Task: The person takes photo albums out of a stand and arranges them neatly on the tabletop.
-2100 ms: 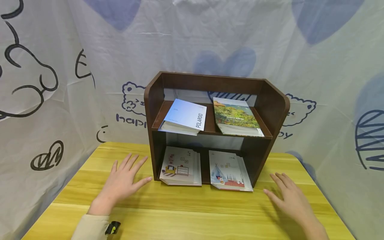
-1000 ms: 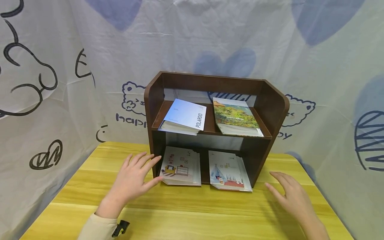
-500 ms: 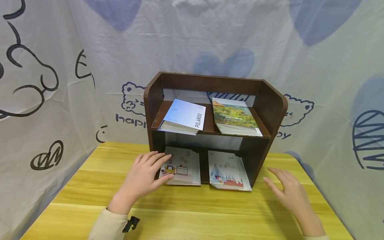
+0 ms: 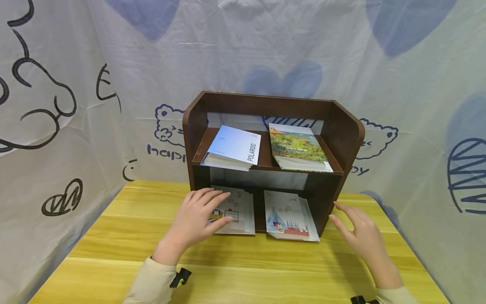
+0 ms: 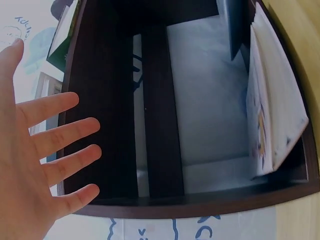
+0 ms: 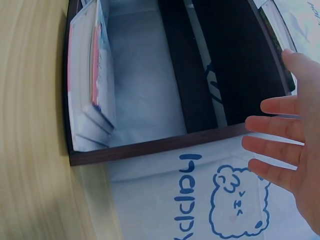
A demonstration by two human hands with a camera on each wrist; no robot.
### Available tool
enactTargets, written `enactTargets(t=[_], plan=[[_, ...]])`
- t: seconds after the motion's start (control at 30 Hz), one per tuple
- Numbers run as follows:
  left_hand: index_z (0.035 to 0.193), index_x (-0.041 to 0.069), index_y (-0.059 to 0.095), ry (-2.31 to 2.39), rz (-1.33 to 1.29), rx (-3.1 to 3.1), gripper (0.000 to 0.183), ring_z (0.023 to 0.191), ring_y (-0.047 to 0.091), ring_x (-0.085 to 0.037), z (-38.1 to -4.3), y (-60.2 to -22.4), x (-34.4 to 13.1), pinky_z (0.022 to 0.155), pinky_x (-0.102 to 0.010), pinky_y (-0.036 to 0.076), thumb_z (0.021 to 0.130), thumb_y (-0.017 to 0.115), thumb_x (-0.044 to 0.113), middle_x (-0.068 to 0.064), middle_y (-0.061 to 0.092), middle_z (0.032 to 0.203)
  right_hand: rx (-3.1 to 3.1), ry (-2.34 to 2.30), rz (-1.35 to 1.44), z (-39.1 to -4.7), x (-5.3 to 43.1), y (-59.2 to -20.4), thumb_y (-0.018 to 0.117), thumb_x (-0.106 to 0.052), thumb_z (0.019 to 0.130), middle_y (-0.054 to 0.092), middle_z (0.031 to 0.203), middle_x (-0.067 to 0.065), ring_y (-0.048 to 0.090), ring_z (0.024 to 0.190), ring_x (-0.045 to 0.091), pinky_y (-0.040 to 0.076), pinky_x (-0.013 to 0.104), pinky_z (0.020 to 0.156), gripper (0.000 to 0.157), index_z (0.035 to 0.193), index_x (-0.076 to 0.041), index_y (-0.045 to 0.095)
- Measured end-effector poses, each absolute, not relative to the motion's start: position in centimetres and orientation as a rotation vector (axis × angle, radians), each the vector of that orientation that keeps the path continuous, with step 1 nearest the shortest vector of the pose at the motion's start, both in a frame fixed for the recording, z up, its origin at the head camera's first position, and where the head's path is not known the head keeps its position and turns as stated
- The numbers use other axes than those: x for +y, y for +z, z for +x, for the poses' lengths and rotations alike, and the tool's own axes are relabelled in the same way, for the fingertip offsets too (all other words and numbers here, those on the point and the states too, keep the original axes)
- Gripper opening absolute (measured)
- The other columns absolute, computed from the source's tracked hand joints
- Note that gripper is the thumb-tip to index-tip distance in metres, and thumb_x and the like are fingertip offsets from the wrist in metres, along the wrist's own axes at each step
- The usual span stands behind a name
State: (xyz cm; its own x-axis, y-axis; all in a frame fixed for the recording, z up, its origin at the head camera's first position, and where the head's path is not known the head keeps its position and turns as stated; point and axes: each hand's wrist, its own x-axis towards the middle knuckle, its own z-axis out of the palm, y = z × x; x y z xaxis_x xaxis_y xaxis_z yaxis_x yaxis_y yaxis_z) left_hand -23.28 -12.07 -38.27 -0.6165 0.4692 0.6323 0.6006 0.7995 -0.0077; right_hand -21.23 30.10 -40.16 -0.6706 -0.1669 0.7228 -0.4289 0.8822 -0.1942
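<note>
Rightward the left hand (image 4: 195,217) has come, over the yellow, wood-grained table (image 4: 243,270) to the front left of the dark brown, two-tier wooden shelf (image 4: 266,156), while the right hand (image 4: 360,230) has edged up and inward. From the head view, the shelf stands unmoved at the centre of the frame, its long axis running left to right, an end toward each hand. That, to my eye, is what counts. The left is nearer, overlapping the white picture-covered stack (image 4: 236,217) on the lower tier; the right hangs just beside the right side panel. I can't tell whether either touches.

A second white illustrated stack (image 4: 290,217) lies lower right of centre. Above, the pale-blue POLAROID album (image 4: 235,145) and the green garden-picture album (image 4: 300,145) lie with their front ends over the board's edge.

In the left wrist view, straight, widely spread fingers reach from the left edge, holding nothing, against dark boards.

In the right wrist view, fingers also stand straight and apart, at the right edge, holding nothing, tips near the shelf's brown side.
</note>
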Motion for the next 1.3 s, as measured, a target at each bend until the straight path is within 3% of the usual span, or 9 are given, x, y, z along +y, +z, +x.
enactTargets(t=[1.1, 1.2, 1.3], plan=[[0.133, 0.022, 0.060, -0.498, -0.881, -2.175, 0.073, 0.120, 0.057, -0.024, -24.7, -36.2, -5.4, 0.101, -0.048, 0.046, 0.095, 0.021, 0.070, -0.001, 0.064, 0.129, -2.213, 0.609, 0.421, -23.4, 27.8, -39.5, 0.072, -0.012, 0.086, 0.070, 0.113, 0.016, 0.064, 0.104, 0.034, 0.051, 0.050, 0.090, 0.031, 0.115, -0.002, 0.067], [0.133, 0.020, 0.060, -0.527, -0.895, -2.155, 0.073, 0.120, 0.057, -0.024, -24.7, -36.0, -4.9, 0.101, -0.048, 0.046, 0.096, 0.021, 0.070, -0.001, 0.064, 0.129, -2.191, 0.622, 0.417, -23.6, 27.5, -39.4, 0.071, -0.012, 0.086, 0.071, 0.112, 0.015, 0.065, 0.103, 0.033, 0.050, 0.044, 0.090, 0.030, 0.114, -0.003, 0.067], [0.134, 0.019, 0.059, -0.555, -0.903, -2.142, 0.074, 0.121, 0.057, -0.023, -24.7, -35.9, -4.3, 0.102, -0.048, 0.046, 0.096, 0.021, 0.070, -0.002, 0.064, 0.129, -2.152, 0.629, 0.429, -23.8, 27.3, -39.3, 0.071, -0.011, 0.085, 0.071, 0.109, 0.014, 0.065, 0.100, 0.031, 0.048, 0.029, 0.091, 0.029, 0.113, -0.003, 0.068]])
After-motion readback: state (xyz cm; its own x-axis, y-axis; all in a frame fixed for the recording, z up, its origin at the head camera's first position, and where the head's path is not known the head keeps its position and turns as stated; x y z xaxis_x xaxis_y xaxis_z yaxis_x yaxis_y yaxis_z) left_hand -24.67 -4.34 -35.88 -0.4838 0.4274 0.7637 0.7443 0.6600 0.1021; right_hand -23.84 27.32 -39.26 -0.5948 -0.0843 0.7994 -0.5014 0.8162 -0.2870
